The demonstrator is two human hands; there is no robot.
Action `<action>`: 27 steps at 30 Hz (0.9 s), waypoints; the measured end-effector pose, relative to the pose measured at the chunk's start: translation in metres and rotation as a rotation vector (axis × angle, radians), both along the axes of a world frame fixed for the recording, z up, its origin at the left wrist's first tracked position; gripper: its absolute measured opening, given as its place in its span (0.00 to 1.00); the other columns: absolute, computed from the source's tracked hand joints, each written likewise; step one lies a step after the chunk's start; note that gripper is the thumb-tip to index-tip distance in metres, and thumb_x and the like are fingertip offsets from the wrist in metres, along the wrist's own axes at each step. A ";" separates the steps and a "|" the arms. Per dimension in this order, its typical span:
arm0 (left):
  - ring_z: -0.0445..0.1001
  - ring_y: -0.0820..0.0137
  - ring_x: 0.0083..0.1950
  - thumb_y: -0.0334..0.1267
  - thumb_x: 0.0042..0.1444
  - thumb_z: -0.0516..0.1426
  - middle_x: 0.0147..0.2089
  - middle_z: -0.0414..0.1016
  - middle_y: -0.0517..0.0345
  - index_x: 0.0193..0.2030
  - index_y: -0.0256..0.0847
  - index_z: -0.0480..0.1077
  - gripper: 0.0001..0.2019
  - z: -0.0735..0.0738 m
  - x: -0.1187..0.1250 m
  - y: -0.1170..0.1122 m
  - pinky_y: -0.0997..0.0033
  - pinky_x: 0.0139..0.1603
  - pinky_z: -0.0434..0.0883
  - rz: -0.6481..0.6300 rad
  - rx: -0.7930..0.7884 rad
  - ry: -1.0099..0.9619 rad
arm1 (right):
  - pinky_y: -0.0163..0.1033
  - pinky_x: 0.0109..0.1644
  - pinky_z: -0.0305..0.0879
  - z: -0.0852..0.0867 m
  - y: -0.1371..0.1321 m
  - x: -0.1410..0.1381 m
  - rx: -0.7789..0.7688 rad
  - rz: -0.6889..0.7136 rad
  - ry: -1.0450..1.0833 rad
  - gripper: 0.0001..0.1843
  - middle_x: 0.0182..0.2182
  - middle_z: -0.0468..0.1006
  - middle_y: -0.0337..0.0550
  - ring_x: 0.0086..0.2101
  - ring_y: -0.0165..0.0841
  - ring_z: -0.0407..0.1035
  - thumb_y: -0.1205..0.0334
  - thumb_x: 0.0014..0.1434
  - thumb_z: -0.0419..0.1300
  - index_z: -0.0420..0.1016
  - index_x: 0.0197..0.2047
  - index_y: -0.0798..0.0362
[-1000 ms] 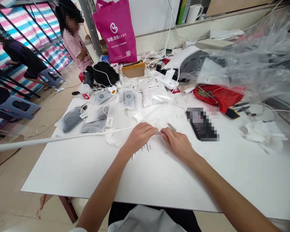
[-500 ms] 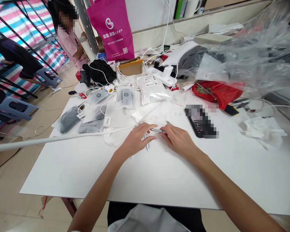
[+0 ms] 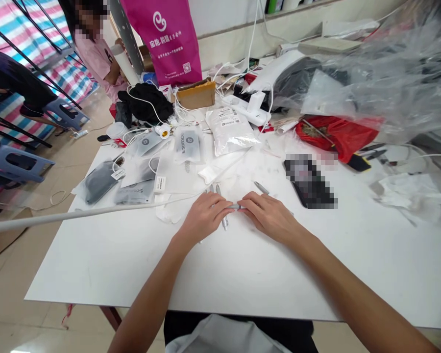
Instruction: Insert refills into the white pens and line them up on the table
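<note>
My left hand (image 3: 205, 216) and my right hand (image 3: 269, 215) meet over the middle of the white table (image 3: 242, 264). Both pinch the ends of one slim grey pen (image 3: 236, 206) held crosswise between them. Under my left hand lie several more pens (image 3: 220, 193), side by side on the tabletop. Another grey pen (image 3: 260, 188) lies loose just beyond my right hand.
Packaged goods in plastic bags (image 3: 185, 146) crowd the far left of the table, with white cables and a power strip (image 3: 250, 115). A magenta bag (image 3: 165, 39) stands at the back; crumpled clear plastic (image 3: 382, 78) is piled at right. A dark device (image 3: 310, 181) lies right. Other people sit far left.
My hands have drawn a little closer on the pen, my left fingers closing round its end. The view has shifted slightly; the pens under my left hand show more.
</note>
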State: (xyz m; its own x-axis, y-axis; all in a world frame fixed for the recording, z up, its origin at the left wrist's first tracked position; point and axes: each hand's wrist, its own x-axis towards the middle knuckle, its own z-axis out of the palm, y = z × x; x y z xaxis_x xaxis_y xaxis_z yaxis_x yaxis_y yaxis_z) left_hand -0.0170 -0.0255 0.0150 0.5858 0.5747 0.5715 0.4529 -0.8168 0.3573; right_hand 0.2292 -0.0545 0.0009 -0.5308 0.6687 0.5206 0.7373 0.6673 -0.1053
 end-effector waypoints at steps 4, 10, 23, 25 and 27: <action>0.68 0.68 0.36 0.36 0.75 0.57 0.32 0.75 0.59 0.40 0.41 0.73 0.09 0.002 0.001 -0.001 0.64 0.41 0.67 0.022 0.027 0.030 | 0.40 0.29 0.53 -0.002 -0.003 -0.004 0.000 -0.027 0.021 0.06 0.35 0.81 0.39 0.25 0.29 0.68 0.64 0.77 0.55 0.71 0.45 0.51; 0.67 0.68 0.34 0.36 0.76 0.55 0.30 0.72 0.59 0.34 0.41 0.69 0.15 0.003 0.000 0.000 0.63 0.40 0.66 0.075 -0.028 0.046 | 0.40 0.34 0.59 0.007 -0.004 -0.008 -0.015 0.003 0.030 0.07 0.35 0.80 0.41 0.30 0.32 0.72 0.62 0.78 0.55 0.73 0.53 0.53; 0.76 0.67 0.38 0.39 0.77 0.55 0.35 0.82 0.57 0.48 0.41 0.78 0.10 0.004 -0.010 0.006 0.61 0.44 0.67 0.061 0.006 0.097 | 0.42 0.34 0.59 0.002 0.000 0.006 -0.102 -0.021 0.044 0.06 0.35 0.81 0.40 0.29 0.32 0.70 0.67 0.77 0.52 0.69 0.46 0.50; 0.77 0.67 0.39 0.39 0.78 0.54 0.38 0.83 0.56 0.50 0.41 0.77 0.10 0.006 -0.011 0.006 0.61 0.46 0.68 0.064 -0.005 0.111 | 0.42 0.36 0.62 0.006 0.003 0.007 -0.062 -0.016 0.045 0.04 0.36 0.81 0.40 0.31 0.33 0.72 0.63 0.78 0.54 0.71 0.50 0.50; 0.77 0.66 0.40 0.38 0.78 0.53 0.39 0.83 0.55 0.51 0.41 0.76 0.10 0.007 -0.012 0.006 0.61 0.47 0.68 0.066 -0.022 0.126 | 0.42 0.37 0.62 0.008 0.005 0.009 -0.018 -0.015 0.028 0.05 0.36 0.81 0.41 0.32 0.33 0.72 0.65 0.78 0.54 0.72 0.51 0.50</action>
